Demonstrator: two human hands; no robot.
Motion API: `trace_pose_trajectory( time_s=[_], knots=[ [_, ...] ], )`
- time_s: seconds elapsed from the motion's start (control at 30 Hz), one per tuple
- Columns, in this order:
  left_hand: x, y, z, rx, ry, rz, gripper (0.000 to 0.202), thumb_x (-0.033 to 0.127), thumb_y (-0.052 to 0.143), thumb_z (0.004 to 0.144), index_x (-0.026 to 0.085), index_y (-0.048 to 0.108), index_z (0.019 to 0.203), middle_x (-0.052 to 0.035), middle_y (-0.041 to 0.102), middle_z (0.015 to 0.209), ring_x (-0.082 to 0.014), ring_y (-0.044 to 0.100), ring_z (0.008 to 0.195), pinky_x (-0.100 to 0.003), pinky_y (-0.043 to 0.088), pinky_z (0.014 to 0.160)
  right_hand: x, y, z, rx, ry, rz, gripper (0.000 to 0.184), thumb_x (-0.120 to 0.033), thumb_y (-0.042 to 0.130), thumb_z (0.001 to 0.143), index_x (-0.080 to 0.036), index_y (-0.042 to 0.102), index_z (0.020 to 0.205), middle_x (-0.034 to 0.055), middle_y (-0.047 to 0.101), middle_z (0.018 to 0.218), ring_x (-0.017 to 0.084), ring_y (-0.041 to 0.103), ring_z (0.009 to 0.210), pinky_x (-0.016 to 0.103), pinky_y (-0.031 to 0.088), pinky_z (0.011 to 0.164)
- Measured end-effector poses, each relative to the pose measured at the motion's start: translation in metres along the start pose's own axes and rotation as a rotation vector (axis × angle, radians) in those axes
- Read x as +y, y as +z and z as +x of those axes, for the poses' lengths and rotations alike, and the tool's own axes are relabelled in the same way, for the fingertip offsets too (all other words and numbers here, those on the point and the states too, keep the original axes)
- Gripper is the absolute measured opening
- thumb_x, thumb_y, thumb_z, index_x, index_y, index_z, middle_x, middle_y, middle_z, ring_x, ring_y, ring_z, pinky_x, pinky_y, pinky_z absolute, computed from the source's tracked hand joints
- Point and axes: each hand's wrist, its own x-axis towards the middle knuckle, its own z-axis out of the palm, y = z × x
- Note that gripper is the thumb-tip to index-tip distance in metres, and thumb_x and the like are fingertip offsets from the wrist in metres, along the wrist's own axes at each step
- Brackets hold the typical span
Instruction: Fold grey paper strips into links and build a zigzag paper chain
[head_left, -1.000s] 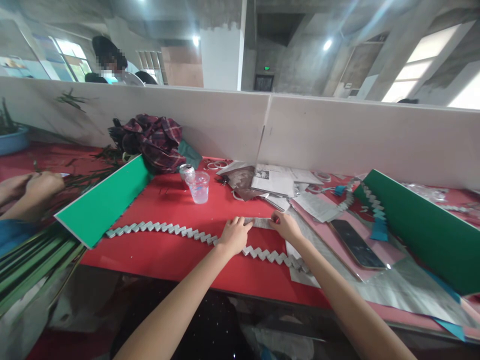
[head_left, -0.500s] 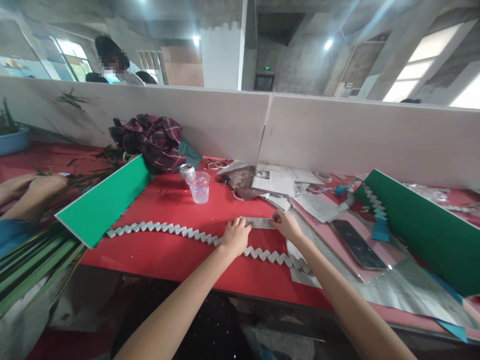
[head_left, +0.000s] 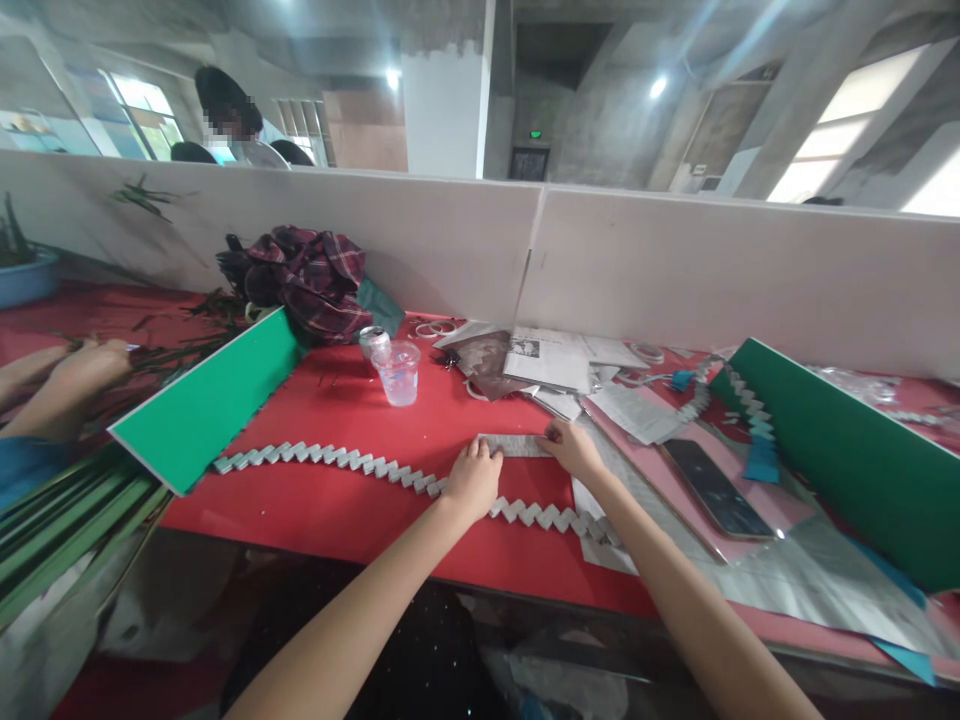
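Observation:
A grey printed paper strip (head_left: 519, 446) lies sideways on the red tabletop (head_left: 360, 530) between my two hands. My left hand (head_left: 474, 482) presses its bent fingers on the strip's left end. At the right end, my right hand (head_left: 576, 449) pinches the strip between thumb and fingers. A long zigzag chain of folded paper (head_left: 360, 461) runs across the table in front of me, passing under my left hand or wrist. Its right end bunches up beside my right forearm, on a white sheet.
Green dividers (head_left: 202, 405) flank the workspace. A plastic cup (head_left: 401, 375) and a can (head_left: 371, 340) stand behind. Papers (head_left: 551, 360) and a phone (head_left: 716, 488) lie to the right. At far left, another person's hands (head_left: 86, 375) work near long green leaves (head_left: 82, 535).
My hands and the strip stay almost in place; my left hand shifts very slightly. The other person's hands at the far left have moved a little.

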Motion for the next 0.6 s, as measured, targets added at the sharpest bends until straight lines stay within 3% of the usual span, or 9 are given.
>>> trace_pose_trajectory(
  time_s=[0.6],
  knots=[
    [0.0011, -0.0027, 0.0019, -0.017, -0.023, 0.008, 0.043, 0.011, 0.047, 0.080, 0.009, 0.050, 0.123, -0.0245, 0.047, 0.132, -0.0308, 0.042, 0.126, -0.040, 0.041, 0.096, 0.0064, 0.0012, 0.0067, -0.031, 0.085, 0.011, 0.022, -0.041, 0.060, 0.074, -0.020, 0.059, 0.079, -0.0001, 0.062, 0.072, 0.014, 0.055, 0.064, 0.023, 0.033, 0.054]
  ],
)
